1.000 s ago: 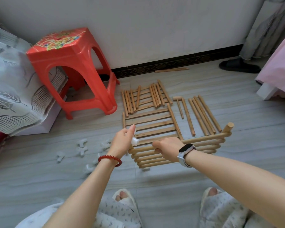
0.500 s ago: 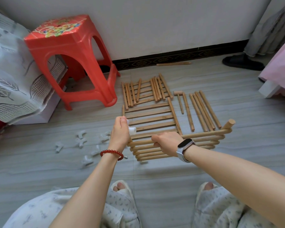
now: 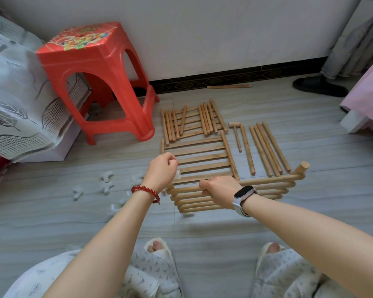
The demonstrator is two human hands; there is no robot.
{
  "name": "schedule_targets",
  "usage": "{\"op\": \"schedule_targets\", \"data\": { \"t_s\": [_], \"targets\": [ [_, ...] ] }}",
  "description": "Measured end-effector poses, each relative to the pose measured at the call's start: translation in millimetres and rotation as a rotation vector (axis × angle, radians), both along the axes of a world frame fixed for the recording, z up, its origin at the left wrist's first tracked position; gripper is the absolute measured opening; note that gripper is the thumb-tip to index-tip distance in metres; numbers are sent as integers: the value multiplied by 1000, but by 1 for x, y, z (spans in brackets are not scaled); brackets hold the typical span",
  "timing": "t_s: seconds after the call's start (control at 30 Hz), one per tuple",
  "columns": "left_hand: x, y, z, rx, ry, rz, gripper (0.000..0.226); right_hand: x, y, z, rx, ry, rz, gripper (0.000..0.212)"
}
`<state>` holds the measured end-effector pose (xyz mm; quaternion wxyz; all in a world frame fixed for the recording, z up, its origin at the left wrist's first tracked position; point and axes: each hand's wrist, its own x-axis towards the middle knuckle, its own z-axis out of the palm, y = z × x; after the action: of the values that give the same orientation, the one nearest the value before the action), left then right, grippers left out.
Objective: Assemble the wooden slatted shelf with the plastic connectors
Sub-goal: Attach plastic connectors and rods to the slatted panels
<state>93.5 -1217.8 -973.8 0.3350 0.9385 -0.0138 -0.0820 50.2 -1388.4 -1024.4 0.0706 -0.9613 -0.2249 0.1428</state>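
A slatted wooden panel (image 3: pixel 267 188) stands on its edge on the floor in front of me. My right hand (image 3: pixel 221 191) grips its top rail near the left end. My left hand (image 3: pixel 162 171) holds a white plastic connector (image 3: pixel 177 174) at the panel's upper left corner, fingers curled round it. A second slatted panel (image 3: pixel 199 157) lies flat just behind. Loose wooden rods (image 3: pixel 267 147) lie to its right and more rods (image 3: pixel 194 121) lie behind it. Several white plastic connectors (image 3: pixel 106 186) are scattered on the floor to the left.
A red plastic stool (image 3: pixel 95 82) stands at the back left beside a covered white basket (image 3: pixel 19 104). A small wooden mallet (image 3: pixel 236 134) lies among the rods. A black slipper (image 3: pixel 319 86) and a pink cloth (image 3: pixel 368 93) are at the right. My slippered feet (image 3: pixel 159 248) are below.
My left hand has curled tighter round the connector and stayed at the panel's left corner. My right hand keeps its grip on the top rail.
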Motion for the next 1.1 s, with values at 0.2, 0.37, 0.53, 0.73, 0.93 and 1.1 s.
{"op": "schedule_targets", "data": {
  "t_s": [0.2, 0.37, 0.53, 0.73, 0.93, 1.1],
  "targets": [
    [11, -8, -7, -40, 102, 269, 29, -3, -1, -4, 3, -10, 13, 17],
    [6, -14, -8, -176, 130, 388, 32, -2, -3, -4, 1, -3, 5, 15],
    [0, -15, -13, -231, 79, 489, 30, -2, -3, -4, 10, 11, 5, 18],
    [-5, -17, -19, -180, 38, 483, 29, -6, -3, -6, -1, 42, 6, 19],
    [-18, -13, -21, -162, 91, 412, 28, -13, -4, 4, -18, 191, 4, 15],
    [-9, 12, -7, -22, 286, 87, 42, -14, -4, 6, -68, 122, 45, 17]
  ]
}}
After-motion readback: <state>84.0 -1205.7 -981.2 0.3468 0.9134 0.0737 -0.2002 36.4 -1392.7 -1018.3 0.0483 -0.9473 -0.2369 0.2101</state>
